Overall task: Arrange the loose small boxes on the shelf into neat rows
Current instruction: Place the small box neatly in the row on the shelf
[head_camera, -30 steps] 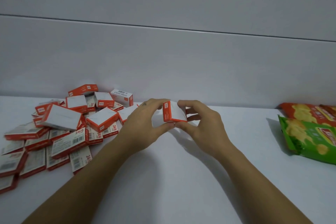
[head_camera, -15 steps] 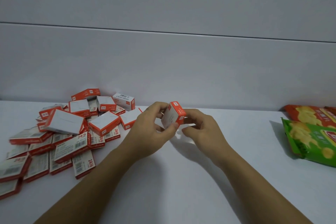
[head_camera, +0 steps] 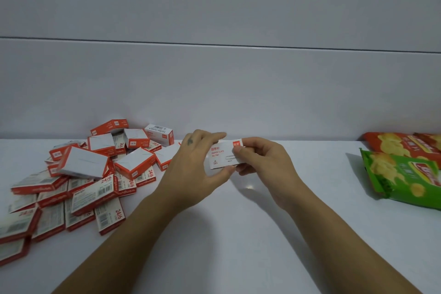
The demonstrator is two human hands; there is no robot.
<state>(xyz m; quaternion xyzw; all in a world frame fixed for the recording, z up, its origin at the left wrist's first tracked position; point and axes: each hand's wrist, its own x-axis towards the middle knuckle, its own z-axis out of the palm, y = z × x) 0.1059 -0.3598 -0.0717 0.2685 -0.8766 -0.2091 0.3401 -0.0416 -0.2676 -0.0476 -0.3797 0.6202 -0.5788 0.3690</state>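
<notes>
Now we hold one small box (head_camera: 223, 154) above the shelf (head_camera: 238, 234), printed face toward us, long axis left-right. Left hand (head_camera: 194, 164) pinches its left end, right hand (head_camera: 259, 159) its right end. Orienting step, we judge; next, set it down square. Loose pile (head_camera: 90, 174) left, chip bags (head_camera: 405, 169) right.

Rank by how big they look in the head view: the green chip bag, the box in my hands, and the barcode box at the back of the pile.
1. green chip bag
2 and 3. box in both hands and barcode box: they look alike, so no ranking.
</notes>
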